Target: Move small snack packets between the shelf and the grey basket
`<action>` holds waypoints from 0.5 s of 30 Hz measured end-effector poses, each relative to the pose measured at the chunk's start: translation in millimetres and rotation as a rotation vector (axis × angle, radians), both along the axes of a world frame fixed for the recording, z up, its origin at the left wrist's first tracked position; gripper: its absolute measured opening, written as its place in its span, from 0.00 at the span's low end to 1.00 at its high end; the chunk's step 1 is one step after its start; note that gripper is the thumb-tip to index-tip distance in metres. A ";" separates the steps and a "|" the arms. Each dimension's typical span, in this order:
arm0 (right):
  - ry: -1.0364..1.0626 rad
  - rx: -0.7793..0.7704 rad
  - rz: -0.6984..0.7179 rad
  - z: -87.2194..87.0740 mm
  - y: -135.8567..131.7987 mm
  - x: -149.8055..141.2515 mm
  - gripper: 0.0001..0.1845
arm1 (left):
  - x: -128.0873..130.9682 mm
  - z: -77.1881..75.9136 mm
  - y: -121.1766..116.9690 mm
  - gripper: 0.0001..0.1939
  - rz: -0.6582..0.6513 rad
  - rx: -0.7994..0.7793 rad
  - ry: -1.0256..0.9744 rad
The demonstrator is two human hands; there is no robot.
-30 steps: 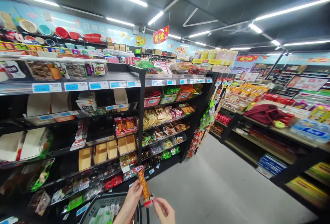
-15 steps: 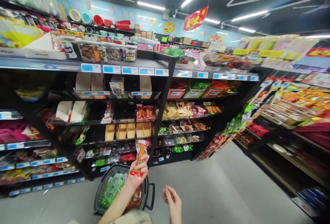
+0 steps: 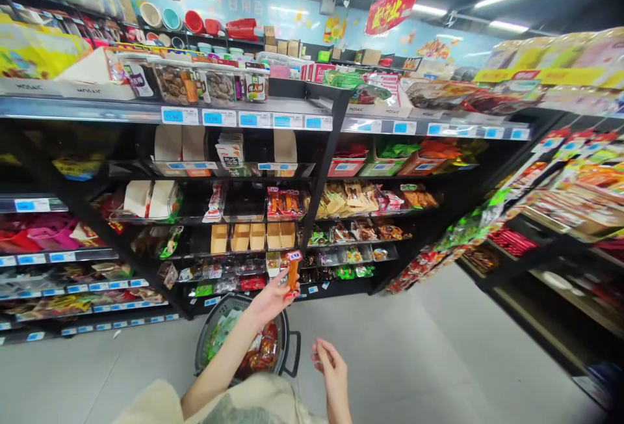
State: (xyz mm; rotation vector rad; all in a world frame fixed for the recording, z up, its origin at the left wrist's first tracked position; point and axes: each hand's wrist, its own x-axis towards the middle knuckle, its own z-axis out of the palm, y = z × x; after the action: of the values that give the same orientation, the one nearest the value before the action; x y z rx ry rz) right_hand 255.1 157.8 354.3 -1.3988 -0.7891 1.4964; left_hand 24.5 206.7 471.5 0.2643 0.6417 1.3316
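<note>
My left hand (image 3: 275, 297) is closed around the lower end of a snack packet (image 3: 293, 270), a slim clear wrapper with a red-and-white label and an orange-brown piece inside. It holds the packet upright in front of the lower shelves, above a dark grey shopping basket (image 3: 201, 339). Inside the basket lie green bags (image 3: 221, 331) and reddish-brown packets (image 3: 267, 346), partly covered by my left forearm. To the right of the basket's handle, my right hand (image 3: 332, 367) hovers over the floor with its fingers curled in against the thumb, and nothing shows in them.
A black shelf unit (image 3: 324, 177) with several tiers of packaged snacks stands in front. Plastic jars (image 3: 217, 82) line its top. Another snack rack (image 3: 560, 216) runs along the right side. Grey floor tiles (image 3: 414, 359) lie between the racks.
My left hand has shifted right, and the packet is now turned and looks narrower. The view has swung slightly, so shelves and basket sit further right. My right hand stays curled.
</note>
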 end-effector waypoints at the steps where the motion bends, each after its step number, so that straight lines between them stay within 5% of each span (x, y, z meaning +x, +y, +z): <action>1: 0.005 -0.004 0.006 -1.5 -0.2 1.5 0.38 | -3.6 -2.0 4.5 0.39 0.009 0.010 0.023; 6: 0.022 -0.032 0.027 -6.5 -1.8 6.8 0.37 | -33.4 13.0 49.1 0.40 0.080 0.053 0.163; 11: 0.028 -0.059 0.016 -5.3 -2.3 7.8 0.39 | -64.3 46.0 129.4 0.30 0.234 0.113 0.460; 15: -0.001 -0.050 0.013 -5.6 -2.3 13.7 0.42 | -78.2 52.7 193.9 0.24 0.375 0.044 0.771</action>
State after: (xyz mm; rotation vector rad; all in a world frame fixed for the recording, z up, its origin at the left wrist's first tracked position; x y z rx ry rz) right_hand 268.8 155.5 348.7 -1.4338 -0.7669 1.5348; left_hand -53.7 400.5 524.2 0.7390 1.3570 1.5983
